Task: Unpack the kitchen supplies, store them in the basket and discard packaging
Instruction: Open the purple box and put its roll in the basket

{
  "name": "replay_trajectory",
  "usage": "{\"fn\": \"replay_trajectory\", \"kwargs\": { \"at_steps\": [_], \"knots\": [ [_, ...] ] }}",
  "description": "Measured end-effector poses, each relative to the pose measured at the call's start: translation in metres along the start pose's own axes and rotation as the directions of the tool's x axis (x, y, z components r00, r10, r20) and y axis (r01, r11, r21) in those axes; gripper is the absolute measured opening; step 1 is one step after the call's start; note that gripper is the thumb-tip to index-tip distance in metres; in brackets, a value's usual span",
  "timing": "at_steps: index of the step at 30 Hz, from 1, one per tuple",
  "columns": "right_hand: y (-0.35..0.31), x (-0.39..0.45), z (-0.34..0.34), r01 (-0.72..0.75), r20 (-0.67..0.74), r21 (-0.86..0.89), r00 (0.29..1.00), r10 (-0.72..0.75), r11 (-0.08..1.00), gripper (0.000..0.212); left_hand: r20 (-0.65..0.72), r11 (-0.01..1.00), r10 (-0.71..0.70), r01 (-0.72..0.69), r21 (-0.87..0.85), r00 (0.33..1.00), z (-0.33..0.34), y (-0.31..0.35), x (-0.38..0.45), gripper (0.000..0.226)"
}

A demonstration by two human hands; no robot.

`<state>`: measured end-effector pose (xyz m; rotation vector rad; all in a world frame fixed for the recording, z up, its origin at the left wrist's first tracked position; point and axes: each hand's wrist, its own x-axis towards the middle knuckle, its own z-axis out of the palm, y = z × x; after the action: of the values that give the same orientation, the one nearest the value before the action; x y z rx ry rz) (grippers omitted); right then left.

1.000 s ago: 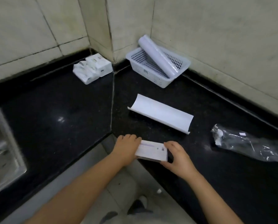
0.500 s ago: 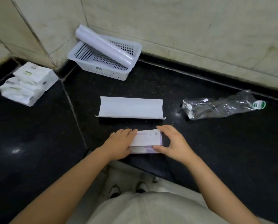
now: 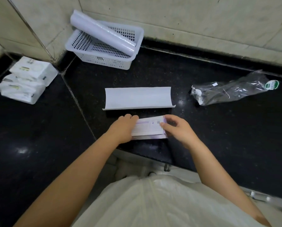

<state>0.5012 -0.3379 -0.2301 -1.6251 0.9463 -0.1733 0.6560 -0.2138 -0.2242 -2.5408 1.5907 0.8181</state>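
Observation:
A small white and purple box point(image 3: 149, 128) lies at the near edge of the black counter point(image 3: 219, 131). My left hand point(image 3: 123, 128) grips its left end and my right hand point(image 3: 176, 128) pinches its right end. Just behind it lies a curved white paper sheet point(image 3: 137, 97). A white perforated basket point(image 3: 104, 58) stands in the wall corner with a white roll point(image 3: 102, 32) leaning across it. Crumpled clear plastic packaging point(image 3: 232, 90) lies to the right.
Two white wrapped packs point(image 3: 27, 79) are stacked at the left by the wall corner. Tiled walls close off the back. My light shirt fills the bottom of the view, and the counter edge runs just below the box.
The view has swung right and down, so the basket and packs sit further left. Both hands stay on the box, and my right fingers have shifted onto its right end.

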Motion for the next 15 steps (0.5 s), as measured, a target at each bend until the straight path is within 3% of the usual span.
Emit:
{"fn": "replay_trajectory", "kwargs": {
  "at_steps": [4,15],
  "knots": [
    [0.0047,-0.0005,-0.0066,-0.096,0.081,0.058,0.993,0.091,0.994,0.027,0.025,0.999,0.011,-0.010,-0.032,1.000,0.0001,-0.0007,0.0030,0.061],
    [0.0068,-0.0097,-0.0080,-0.078,0.075,0.047,0.994,0.074,0.996,0.029,0.005,1.000,-0.005,0.005,-0.009,1.000,0.0007,-0.0034,0.0039,0.067]
  ]
}}
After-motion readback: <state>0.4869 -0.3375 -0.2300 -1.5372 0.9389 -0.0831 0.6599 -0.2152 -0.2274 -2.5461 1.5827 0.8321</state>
